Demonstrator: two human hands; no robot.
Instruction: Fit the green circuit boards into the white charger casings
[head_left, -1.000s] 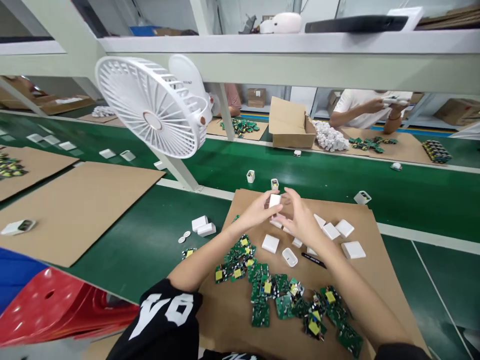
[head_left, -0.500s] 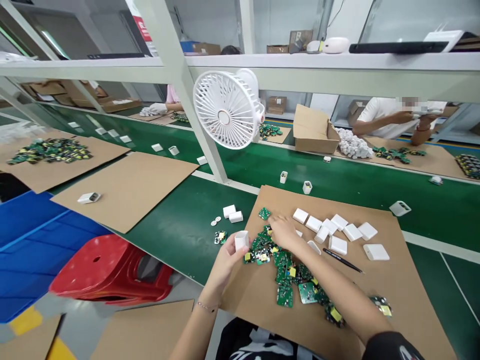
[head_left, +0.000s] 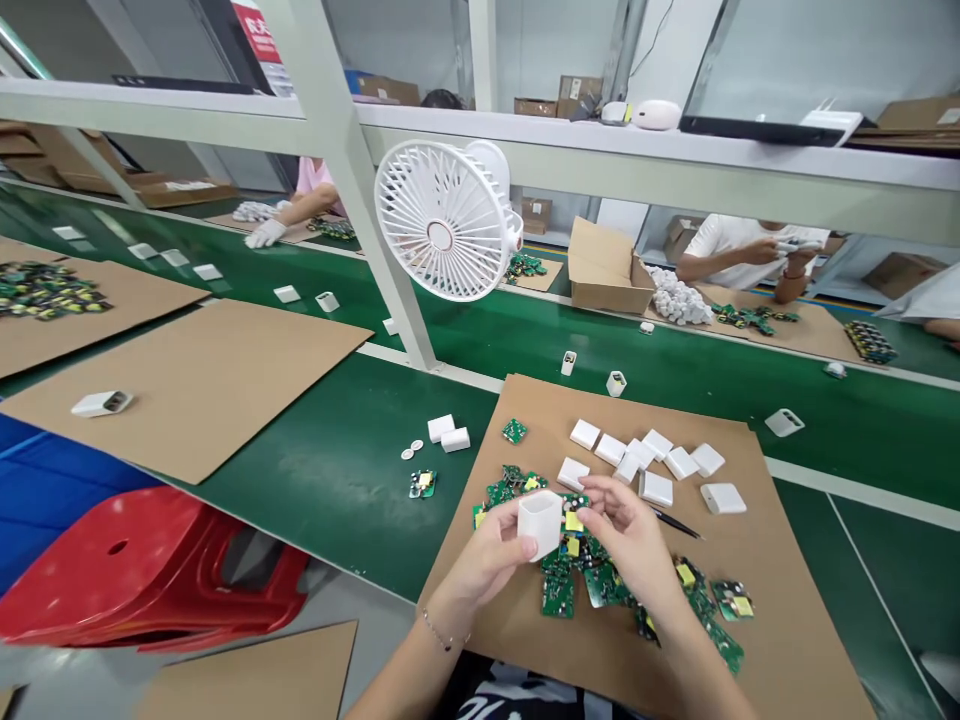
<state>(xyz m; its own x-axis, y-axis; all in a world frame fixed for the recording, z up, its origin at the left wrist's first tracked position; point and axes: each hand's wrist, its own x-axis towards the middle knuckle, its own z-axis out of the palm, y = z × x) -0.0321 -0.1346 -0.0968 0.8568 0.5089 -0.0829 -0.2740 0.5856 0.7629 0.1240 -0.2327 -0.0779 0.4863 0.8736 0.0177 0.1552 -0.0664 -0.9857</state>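
Note:
My left hand (head_left: 491,560) grips a white plastic charger housing (head_left: 540,522) over the cardboard sheet (head_left: 780,620). Beside it my right hand (head_left: 634,545) pinches a small green circuit board (head_left: 574,520) with a yellow part, held at the housing's side. Under both hands lies a pile of green circuit boards (head_left: 592,585). Several white housings (head_left: 652,460) lie in a loose row just beyond, with a black pen-like tool (head_left: 675,522) next to them.
A white fan (head_left: 442,222) on a slanted post stands ahead-left. Loose housings (head_left: 615,383) sit on the green conveyor belt (head_left: 675,370). Red stools (head_left: 150,570) are at lower left. Across the belt are a cardboard box (head_left: 604,270) and other workers' arms (head_left: 750,255).
My left hand brought the white housing in from the sheet's left edge to the middle. My right hand lifted off the pile with a circuit board and met it. The view shifted slightly.

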